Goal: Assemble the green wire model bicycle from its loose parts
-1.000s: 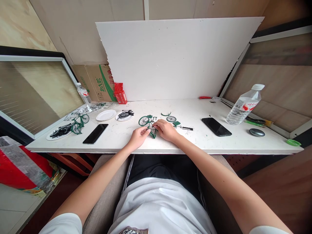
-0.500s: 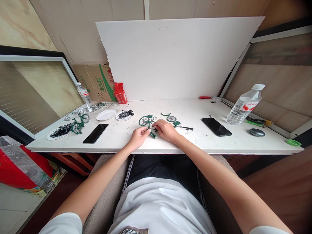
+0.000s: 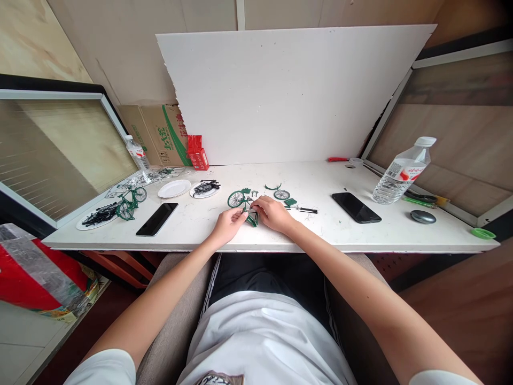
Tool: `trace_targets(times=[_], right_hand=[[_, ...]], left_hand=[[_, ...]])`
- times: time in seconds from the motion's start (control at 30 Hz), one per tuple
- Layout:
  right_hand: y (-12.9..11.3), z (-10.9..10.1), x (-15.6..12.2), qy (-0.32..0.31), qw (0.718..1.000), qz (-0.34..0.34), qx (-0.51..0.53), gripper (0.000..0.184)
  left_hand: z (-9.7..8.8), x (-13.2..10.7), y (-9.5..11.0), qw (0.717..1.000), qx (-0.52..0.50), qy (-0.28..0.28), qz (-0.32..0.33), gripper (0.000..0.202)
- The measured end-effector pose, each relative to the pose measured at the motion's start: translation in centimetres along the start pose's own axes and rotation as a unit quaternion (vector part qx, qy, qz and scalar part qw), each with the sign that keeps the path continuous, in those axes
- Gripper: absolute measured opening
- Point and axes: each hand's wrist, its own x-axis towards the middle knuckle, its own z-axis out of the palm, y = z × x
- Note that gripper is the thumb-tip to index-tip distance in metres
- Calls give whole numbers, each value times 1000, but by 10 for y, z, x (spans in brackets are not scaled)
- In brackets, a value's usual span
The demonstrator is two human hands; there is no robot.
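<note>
Near the table's front middle, my left hand (image 3: 230,224) and my right hand (image 3: 272,213) meet over a partly built green model bicycle (image 3: 236,199). The fingers of both hands are closed on its frame, and they hide part of it. One black-spoked wheel with a green rim shows behind my left hand. Just beyond my right hand lie a loose wheel (image 3: 282,194), a curved green mudguard (image 3: 273,187), a flat green piece (image 3: 290,202) and a thin black-and-silver tool (image 3: 306,210).
On the left stand a finished green model bicycle (image 3: 127,206), a phone (image 3: 157,219) and plates of black parts (image 3: 205,188). To the right are another phone (image 3: 356,207), a water bottle (image 3: 403,171) and a dark oval object (image 3: 422,216). A white board (image 3: 296,96) leans behind.
Both hands stay at the model bicycle with hardly any movement. The view has shifted very slightly.
</note>
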Motion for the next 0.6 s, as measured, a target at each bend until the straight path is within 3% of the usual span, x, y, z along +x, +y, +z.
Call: trace_targets(times=[0.6], right_hand=[[0,0,0,-13,1000,10,3,24]], left_hand=[[0,0,0,1000,5,0,11,40]])
